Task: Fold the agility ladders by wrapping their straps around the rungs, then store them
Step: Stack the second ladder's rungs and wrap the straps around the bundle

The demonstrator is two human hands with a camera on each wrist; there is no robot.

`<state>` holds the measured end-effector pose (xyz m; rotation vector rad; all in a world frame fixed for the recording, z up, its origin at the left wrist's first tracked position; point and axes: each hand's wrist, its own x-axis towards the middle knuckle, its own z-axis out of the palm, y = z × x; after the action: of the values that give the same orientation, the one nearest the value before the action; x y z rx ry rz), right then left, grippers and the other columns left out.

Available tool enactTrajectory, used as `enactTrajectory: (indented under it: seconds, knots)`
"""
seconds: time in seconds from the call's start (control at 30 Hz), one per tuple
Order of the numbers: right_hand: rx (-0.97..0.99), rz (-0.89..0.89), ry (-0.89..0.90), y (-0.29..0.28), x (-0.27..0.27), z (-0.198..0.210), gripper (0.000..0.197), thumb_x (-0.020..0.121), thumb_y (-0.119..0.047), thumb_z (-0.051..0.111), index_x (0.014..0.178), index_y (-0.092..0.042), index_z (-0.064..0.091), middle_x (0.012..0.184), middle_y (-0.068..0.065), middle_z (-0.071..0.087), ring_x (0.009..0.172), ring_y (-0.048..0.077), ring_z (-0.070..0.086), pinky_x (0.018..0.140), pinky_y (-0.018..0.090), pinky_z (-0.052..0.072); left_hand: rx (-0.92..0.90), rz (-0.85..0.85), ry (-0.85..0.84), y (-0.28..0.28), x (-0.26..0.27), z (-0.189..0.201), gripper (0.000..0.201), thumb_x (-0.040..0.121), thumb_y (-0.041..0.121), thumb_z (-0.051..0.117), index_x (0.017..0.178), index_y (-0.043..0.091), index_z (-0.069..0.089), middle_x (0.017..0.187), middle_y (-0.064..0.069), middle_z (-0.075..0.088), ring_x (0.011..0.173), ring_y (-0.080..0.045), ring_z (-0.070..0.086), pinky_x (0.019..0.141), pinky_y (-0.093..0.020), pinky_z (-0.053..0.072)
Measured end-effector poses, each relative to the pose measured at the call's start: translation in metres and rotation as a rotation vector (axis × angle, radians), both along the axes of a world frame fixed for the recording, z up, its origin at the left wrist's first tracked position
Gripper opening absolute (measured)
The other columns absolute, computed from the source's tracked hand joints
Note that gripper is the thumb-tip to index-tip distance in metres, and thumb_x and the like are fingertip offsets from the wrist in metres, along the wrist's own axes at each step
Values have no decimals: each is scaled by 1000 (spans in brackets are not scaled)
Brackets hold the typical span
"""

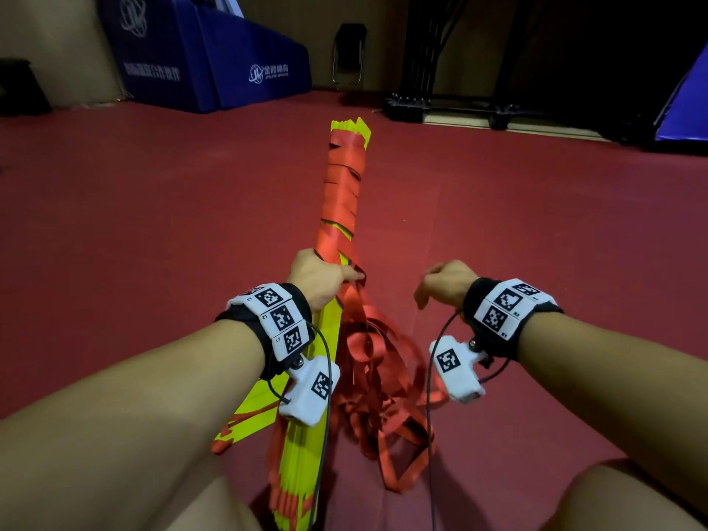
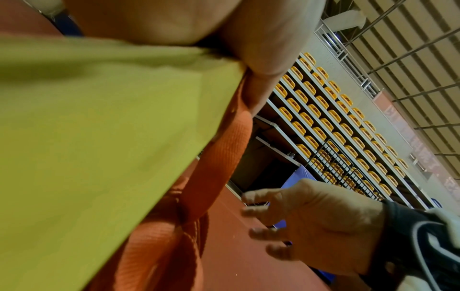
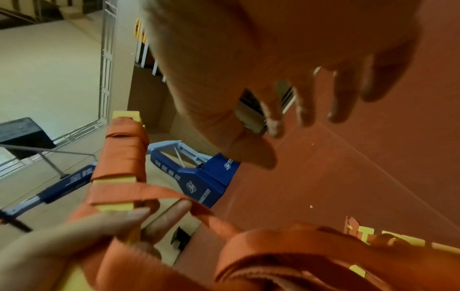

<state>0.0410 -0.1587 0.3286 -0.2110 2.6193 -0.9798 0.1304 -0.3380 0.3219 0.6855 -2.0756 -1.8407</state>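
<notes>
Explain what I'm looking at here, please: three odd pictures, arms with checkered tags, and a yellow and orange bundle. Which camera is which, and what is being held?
No machine here: a person works with bare hands, wearing wristbands with printed markers and small cameras. The big picture comes from a head camera looking down at both arms. The other two come from the wrist cameras, looking along each hand.

The left hand grips a bundle of yellow rungs, a folded agility ladder. Its far half is already wound in orange strap. The remaining loose strap hangs in a tangle down to the red floor.

The right hand hovers beside the bundle with relaxed fingers, holding nothing; the right wrist view shows that too.

Behind are blue padded mats and a folding chair.
</notes>
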Motion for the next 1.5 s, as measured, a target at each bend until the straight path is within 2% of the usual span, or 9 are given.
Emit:
enactTrajectory:
  seconds: [0.13, 0.27, 0.6, 0.73, 1.03, 1.2, 1.3, 1.37, 1.5]
  knots:
    - [-119, 283, -26, -16, 17, -6, 72, 72, 7, 79, 137, -7, 51, 132, 8, 59, 118, 20, 56, 95, 31, 50, 12, -38, 21, 7, 6, 6, 41, 66, 2, 87, 99, -15, 69, 91, -21, 73, 75, -24, 62, 70, -33, 49]
    - [73, 486, 117, -27, 30, -22, 76, 73, -18, 87, 136, -11, 45, 123, 5, 61, 109, 22, 61, 92, 35, 52, -13, -73, 40, 8, 2, 1, 77, 32, 37, 85, 94, -6, 73, 98, -23, 75, 88, -41, 72, 86, -52, 58]
    - [136, 441, 296, -25, 24, -17, 53, 84, -17, 72, 132, -11, 51, 120, 13, 63, 112, 31, 60, 86, 28, 46, -67, -8, 13, -7, -4, -10, 62, 39, 32, 89, 85, -6, 72, 89, -24, 74, 75, -34, 71, 82, -61, 57]
    - [112, 397, 372, -25, 23, -10, 78, 77, -12, 73, 146, -14, 37, 132, 17, 49, 121, 32, 52, 98, 25, 39, -139, -2, -65, -6, 1, -2, 41, 53, 26, 92, 73, -1, 67, 79, -17, 73, 72, -32, 71, 79, -49, 60]
    - [-44, 379, 401, -14, 12, 10, 49, 79, -27, 83, 123, -15, 65, 97, -3, 66, 98, 18, 65, 87, 25, 47, -344, -43, -188, -18, -1, -13, 38, 77, 14, 84, 57, 16, 51, 58, 3, 54, 55, -18, 50, 53, -27, 37]
    - [-87, 320, 493, -11, 11, 16, 48, 92, -34, 69, 135, -17, 57, 123, 2, 64, 116, 17, 58, 90, 21, 38, -415, -68, -279, -16, 0, -13, 35, 77, 17, 82, 61, 14, 52, 62, -2, 55, 60, -23, 52, 53, -28, 37]
    - [-219, 333, 524, -13, 12, 15, 10, 96, -31, 64, 91, -27, 70, 85, -6, 72, 77, 4, 65, 71, 21, 44, -440, -68, -294, -15, -1, -12, 26, 75, 14, 80, 65, 13, 56, 66, -4, 58, 64, -26, 55, 53, -28, 38]
    - [-390, 262, 529, -16, 9, 14, 29, 98, -34, 59, 72, -23, 63, 65, -2, 65, 53, 8, 55, 56, 28, 43, -445, -71, -302, -16, -2, -11, 22, 76, 10, 76, 65, 12, 57, 67, -4, 59, 64, -27, 56, 51, -27, 40]
    - [-862, 0, 365, -18, -2, 17, 37, 106, -33, 41, 85, -8, 60, 70, 8, 60, 45, 11, 49, 45, 25, 40, -435, -34, -324, -17, 0, -10, 24, 76, 14, 80, 66, 15, 58, 66, -2, 59, 68, -27, 59, 52, -28, 38]
